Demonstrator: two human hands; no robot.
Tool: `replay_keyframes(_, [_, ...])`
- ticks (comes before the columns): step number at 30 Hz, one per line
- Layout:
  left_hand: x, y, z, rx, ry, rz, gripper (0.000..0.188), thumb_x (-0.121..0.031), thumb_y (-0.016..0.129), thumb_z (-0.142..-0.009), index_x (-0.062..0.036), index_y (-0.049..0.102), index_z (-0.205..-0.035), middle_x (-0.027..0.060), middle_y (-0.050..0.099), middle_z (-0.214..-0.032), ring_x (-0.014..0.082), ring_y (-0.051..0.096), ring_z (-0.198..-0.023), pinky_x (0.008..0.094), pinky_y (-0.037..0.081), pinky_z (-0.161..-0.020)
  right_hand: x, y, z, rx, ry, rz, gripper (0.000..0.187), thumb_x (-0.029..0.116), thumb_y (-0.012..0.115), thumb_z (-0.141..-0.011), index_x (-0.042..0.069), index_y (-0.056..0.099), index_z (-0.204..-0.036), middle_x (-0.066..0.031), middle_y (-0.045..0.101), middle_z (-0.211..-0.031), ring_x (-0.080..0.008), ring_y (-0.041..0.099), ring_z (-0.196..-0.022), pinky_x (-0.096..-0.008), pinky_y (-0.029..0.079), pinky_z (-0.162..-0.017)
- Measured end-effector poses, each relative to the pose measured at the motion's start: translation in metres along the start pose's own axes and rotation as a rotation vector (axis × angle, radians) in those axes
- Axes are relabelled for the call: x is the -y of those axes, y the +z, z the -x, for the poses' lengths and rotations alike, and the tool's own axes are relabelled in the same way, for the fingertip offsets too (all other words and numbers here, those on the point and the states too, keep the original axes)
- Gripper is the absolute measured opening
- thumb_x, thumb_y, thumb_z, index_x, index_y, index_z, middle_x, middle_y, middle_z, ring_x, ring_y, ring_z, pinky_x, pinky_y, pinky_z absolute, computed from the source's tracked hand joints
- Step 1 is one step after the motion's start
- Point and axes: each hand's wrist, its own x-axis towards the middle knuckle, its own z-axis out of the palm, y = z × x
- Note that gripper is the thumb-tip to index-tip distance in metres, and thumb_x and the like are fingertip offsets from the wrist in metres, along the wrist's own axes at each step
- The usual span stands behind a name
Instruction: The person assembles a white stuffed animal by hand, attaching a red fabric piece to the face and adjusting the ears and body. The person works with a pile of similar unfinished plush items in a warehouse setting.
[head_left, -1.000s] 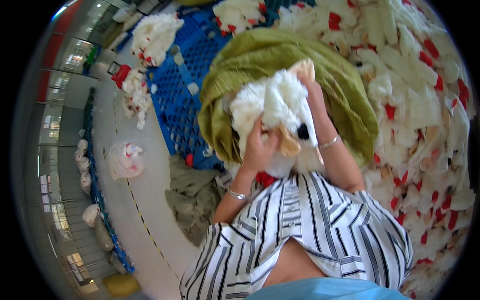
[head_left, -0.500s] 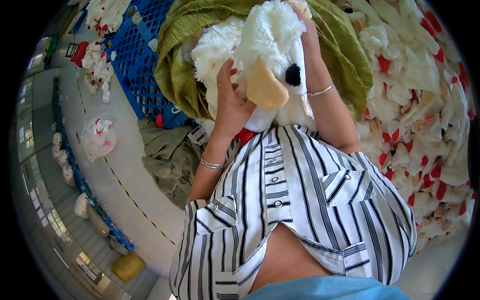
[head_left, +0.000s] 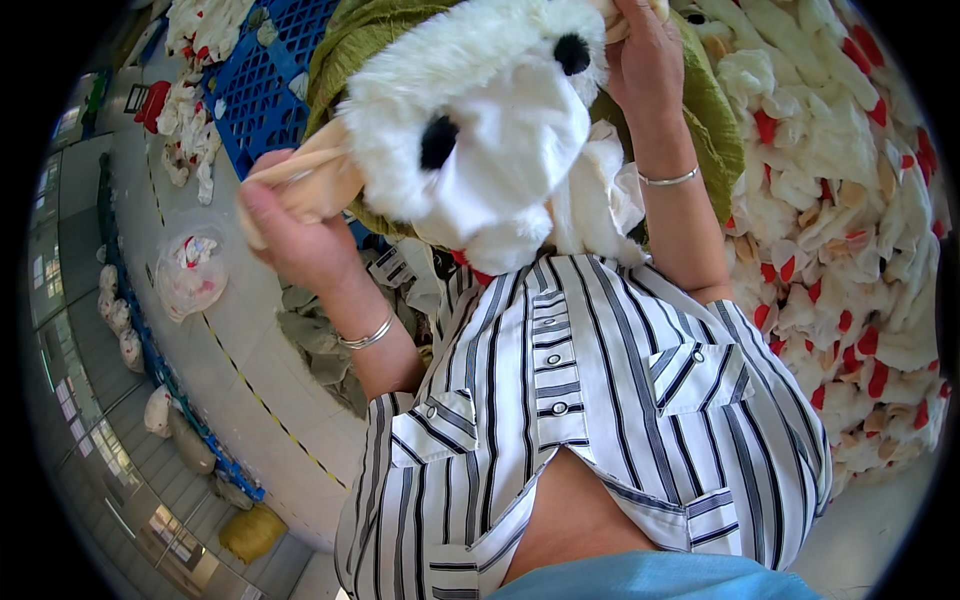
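A white furry plush-toy skin [head_left: 430,90], limp and seemingly unstuffed, is stretched between my hands. It has two round black patches, a smooth white panel between them and tan ears. My left hand [head_left: 305,235] is closed on one tan ear [head_left: 325,175], pulled out to the left. At the upper right my right hand [head_left: 648,60] grips the opposite ear, mostly cut off by the frame's top edge. The toy's lower part hangs against my striped shirt, with a bit of red [head_left: 470,265] beside it. Behind it sits an olive-green woven sack [head_left: 710,140].
A large heap of white plush skins with red and tan pieces [head_left: 820,250] fills the right side. At upper left stands a blue plastic pallet [head_left: 265,100]. Grey-green cloth [head_left: 320,340] lies on the floor near a clear plastic bag [head_left: 192,275].
My left hand has moved left and taken hold of an ear. The toy's head, earlier folded sideways, is now spread wide with both black patches showing.
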Motion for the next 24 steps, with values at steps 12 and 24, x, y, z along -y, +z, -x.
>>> replay_keyframes(12, [-0.016,-0.084,0.007,0.454,0.09,-0.118,0.014,-0.002,0.052,-0.086,-0.0015,0.063,-0.095,0.0144,0.063,-0.098,0.0206,0.061,-0.094,0.0322,0.051,-0.081,-0.003,-0.01,0.022,0.369,-0.128,0.357,0.015,0.014,0.059,-0.097,0.001,0.066,-0.099,-0.0023,0.067,-0.088,-0.009,0.064,-0.075,-0.0226,0.052,-0.068])
replay_keyframes(24, [0.023,-0.063,-0.027,0.667,0.151,-0.937,0.017,-0.01,0.057,-0.092,-0.0009,0.062,-0.105,0.0108,0.062,-0.114,0.0189,0.06,-0.102,0.0318,0.046,-0.093,0.005,0.018,0.023,0.508,0.207,0.193,0.016,0.021,0.06,-0.099,0.005,0.063,-0.095,0.0109,0.054,-0.087,0.0016,0.046,-0.078,-0.0165,0.04,-0.066])
